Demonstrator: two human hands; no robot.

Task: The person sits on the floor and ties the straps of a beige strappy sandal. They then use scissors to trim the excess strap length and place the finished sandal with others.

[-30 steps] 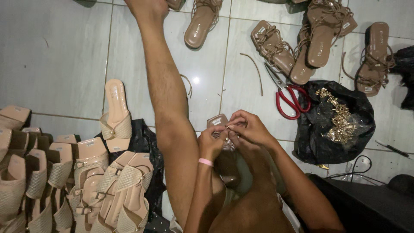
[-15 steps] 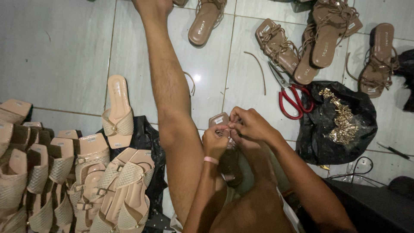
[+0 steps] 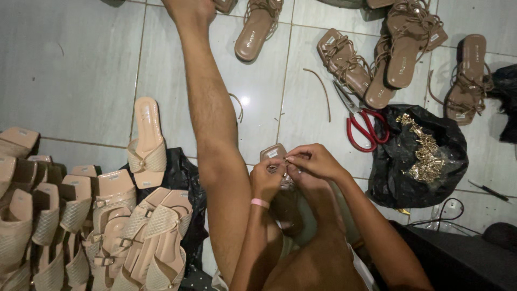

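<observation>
I sit on a tiled floor with one bare leg stretched forward. Both hands meet over a brown sandal (image 3: 276,153) that rests on my lap, toe end pointing away. My left hand (image 3: 267,180), with a pink band at its wrist, grips the sandal's strap area. My right hand (image 3: 314,161) pinches something small at the strap, right beside the left fingers; what it pinches is too small to make out. Most of the sandal is hidden beneath my hands.
Red-handled scissors (image 3: 361,123) lie on the tiles. Beside them a black bag (image 3: 425,178) holds several gold metal pieces (image 3: 423,151). Brown strappy sandals (image 3: 401,51) lie at the top. Beige woven sandals (image 3: 97,226) are stacked at the left. Loose strap strips (image 3: 322,89) lie about.
My hands stay on the sandal with only small finger movements. The view has shifted slightly.
</observation>
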